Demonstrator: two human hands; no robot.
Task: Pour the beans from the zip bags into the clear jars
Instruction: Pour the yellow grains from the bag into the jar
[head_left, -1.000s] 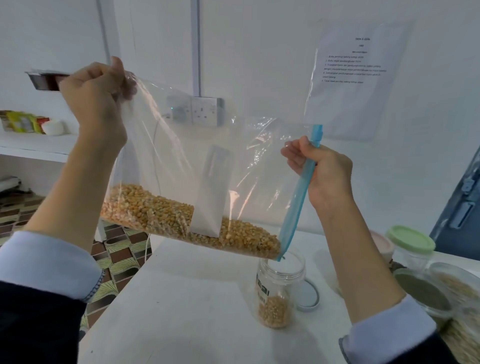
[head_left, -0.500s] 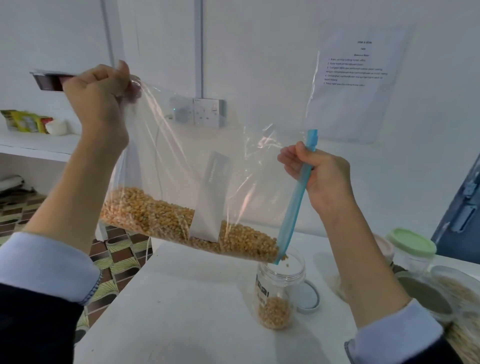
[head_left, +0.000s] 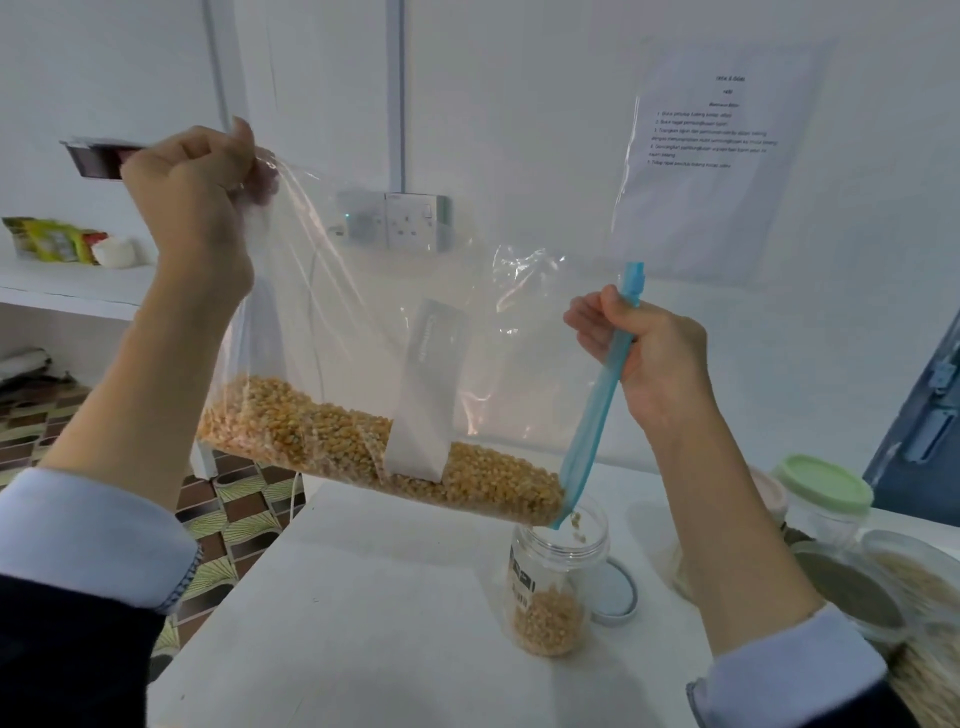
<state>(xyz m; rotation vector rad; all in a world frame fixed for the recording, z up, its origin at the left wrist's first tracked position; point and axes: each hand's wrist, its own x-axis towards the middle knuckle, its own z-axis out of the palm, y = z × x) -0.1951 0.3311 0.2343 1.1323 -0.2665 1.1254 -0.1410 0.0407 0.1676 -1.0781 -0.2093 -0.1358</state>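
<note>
A large clear zip bag (head_left: 363, 322) with a blue zip strip (head_left: 597, 415) hangs tilted above the white table (head_left: 363, 623). Yellow beans (head_left: 374, 447) lie along its lower edge. My left hand (head_left: 197, 208) pinches the bag's upper left corner, held high. My right hand (head_left: 654, 364) grips the blue zip strip lower down. The bag's lower right corner sits over the mouth of a small clear jar (head_left: 556, 587), and a few beans fall into it. The jar stands upright, with a layer of beans in its bottom.
The jar's round lid (head_left: 615, 597) lies flat just right of it. A green-lidded jar (head_left: 826, 493) and open containers of grains (head_left: 857, 592) crowd the table's right end. A wall socket (head_left: 410, 221) and a taped paper sheet (head_left: 711, 156) are behind. Patterned floor lies left of the table edge.
My right hand has lowered the zip end toward the jar mouth, tilting the bag more. Beans have slid to the lower corner and started dropping into the jar.
</note>
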